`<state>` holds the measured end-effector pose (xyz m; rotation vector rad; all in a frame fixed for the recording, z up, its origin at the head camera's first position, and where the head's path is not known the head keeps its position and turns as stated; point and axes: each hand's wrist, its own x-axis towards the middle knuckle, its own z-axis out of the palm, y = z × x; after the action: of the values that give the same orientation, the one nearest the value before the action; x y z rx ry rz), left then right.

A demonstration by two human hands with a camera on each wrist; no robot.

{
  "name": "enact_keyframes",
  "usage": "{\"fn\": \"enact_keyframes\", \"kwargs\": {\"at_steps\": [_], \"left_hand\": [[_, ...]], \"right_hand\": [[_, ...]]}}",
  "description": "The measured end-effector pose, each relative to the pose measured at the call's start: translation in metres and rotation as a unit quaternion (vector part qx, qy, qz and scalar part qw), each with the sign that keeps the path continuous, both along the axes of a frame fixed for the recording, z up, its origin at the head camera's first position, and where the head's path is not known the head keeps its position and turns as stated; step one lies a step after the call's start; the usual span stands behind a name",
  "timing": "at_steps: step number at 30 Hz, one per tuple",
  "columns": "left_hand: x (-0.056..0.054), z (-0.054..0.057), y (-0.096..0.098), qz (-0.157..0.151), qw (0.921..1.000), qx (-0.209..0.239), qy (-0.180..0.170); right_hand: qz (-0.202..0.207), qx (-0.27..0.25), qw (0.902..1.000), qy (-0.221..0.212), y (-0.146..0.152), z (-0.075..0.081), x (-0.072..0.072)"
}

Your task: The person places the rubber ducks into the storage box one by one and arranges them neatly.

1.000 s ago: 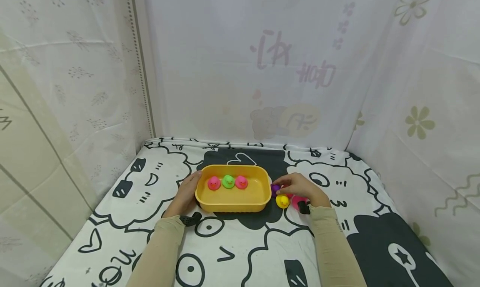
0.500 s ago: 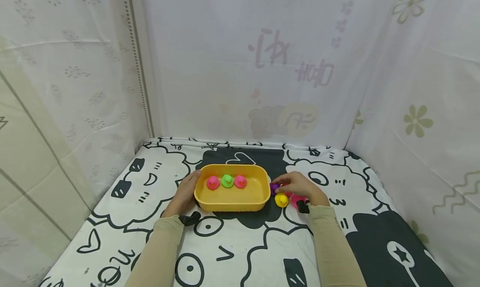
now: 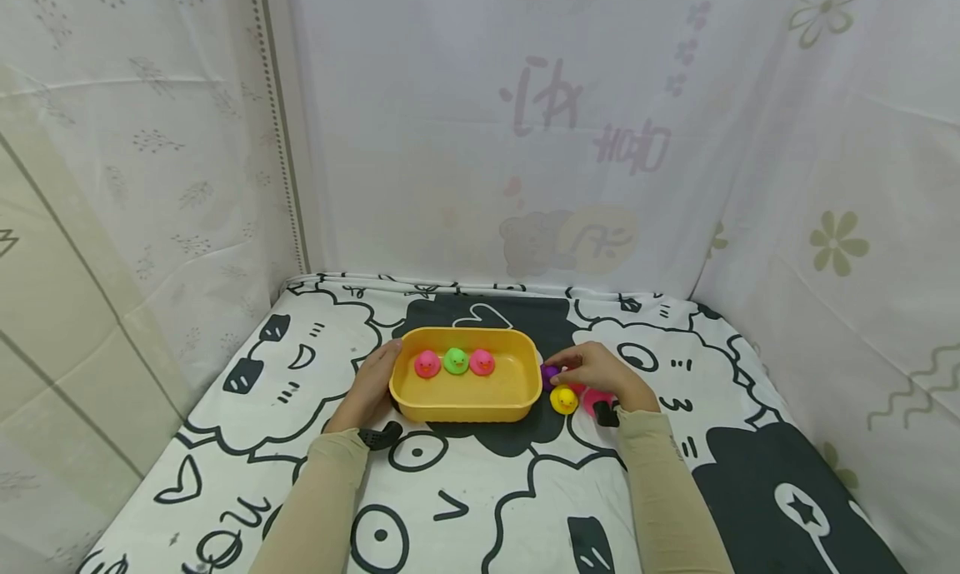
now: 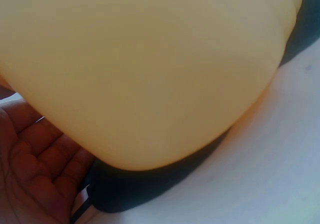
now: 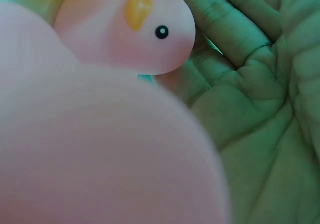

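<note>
Head cam: even, diffuse light, med. brightness, soft shadows; back curtain (image 3: 420, 182) greyish, low contrast. L wrist: dimmer, soft detail; tray (image 4: 150, 74) wall smooth/blurry, L hand (image 4: 40, 169) in shade, cloth (image 4: 270, 159) brighter lower R. R wrist: greenish cast on R hand (image 5: 250, 99); nearest pink toy (image 5: 110, 149) OOF, pink duck (image 5: 117, 39) behind fairly sharp.

Printed hanging fabric (image 3: 420, 174) and a cartoon-patterned cloth (image 3: 465, 470) suggest a homelike, screened-off space.
</note>
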<state>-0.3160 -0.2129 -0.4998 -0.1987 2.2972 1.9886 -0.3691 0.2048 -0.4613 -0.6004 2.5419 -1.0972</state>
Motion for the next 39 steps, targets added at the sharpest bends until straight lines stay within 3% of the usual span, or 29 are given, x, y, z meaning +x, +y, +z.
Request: {"fn": "enact_keyframes", "kwargs": {"at_steps": [7,17,28,39], "left_hand": [[0.0,0.0,0.0,-0.001,1.0,-0.001,0.003],[-0.001,0.001,0.0,0.002,1.0,-0.002,-0.005],[-0.002,0.001,0.0,0.0,1.0,0.001,-0.006],[0.0,0.002,0.002,0.001,0.9999,-0.008,-0.01]], "right_hand": [[-0.011,0.0,0.9999,0.002,0.0,0.002,0.0],[-0.059,-0.008,0.9982,-0.004,-0.002,0.002,0.002],[-0.082,-0.025,0.9954,0.043,-0.004,0.009,0.004],[-0.067,-0.084,0.9917,0.071,0.001,0.014,0.007]]}}
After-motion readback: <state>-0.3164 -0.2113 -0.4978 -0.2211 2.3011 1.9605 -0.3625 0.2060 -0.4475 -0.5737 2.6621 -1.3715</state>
